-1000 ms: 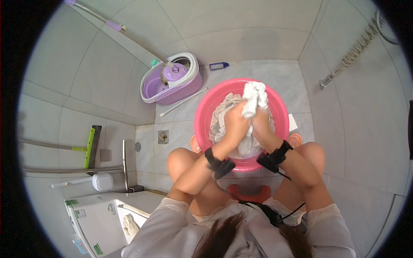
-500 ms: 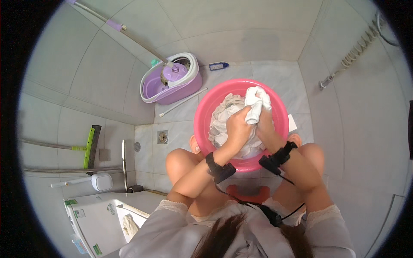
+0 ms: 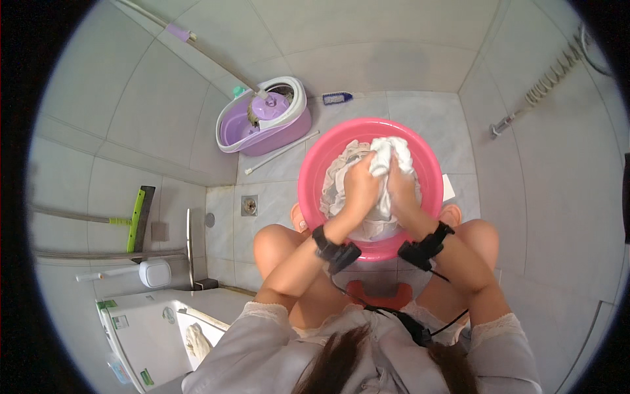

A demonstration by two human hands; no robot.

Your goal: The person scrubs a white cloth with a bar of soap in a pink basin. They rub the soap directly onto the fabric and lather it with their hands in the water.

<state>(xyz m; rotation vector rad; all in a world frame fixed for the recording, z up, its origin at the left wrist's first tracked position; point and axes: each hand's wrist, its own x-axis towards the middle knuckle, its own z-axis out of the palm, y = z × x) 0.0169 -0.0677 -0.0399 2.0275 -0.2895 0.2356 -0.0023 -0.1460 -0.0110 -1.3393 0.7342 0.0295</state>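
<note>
A white cloth point(image 3: 398, 150) is bunched between my two hands above a round pink basin point(image 3: 309, 197). My left hand point(image 3: 361, 187) is closed on its left part. My right hand point(image 3: 401, 187), a little blurred, presses against the same cloth from the right with its fingers around it. Below them, more pale, wet-looking cloth point(image 3: 336, 180) lies in the basin. Both wrists wear black straps with small boxes, and a cable runs from them toward my lap.
Beyond the basin to the left stands a purple mop bucket point(image 3: 279, 133) with a mop in it. A white rod point(image 3: 282, 152) and a blue brush point(image 3: 337, 98) lie on the tiled floor. A floor drain point(image 3: 249, 205) is at left, near a green squeegee point(image 3: 137, 220).
The cloth has been lowered slightly and squeezed into a wider bunch. My right hand has moved up alongside my left, and the two are now side by side.
</note>
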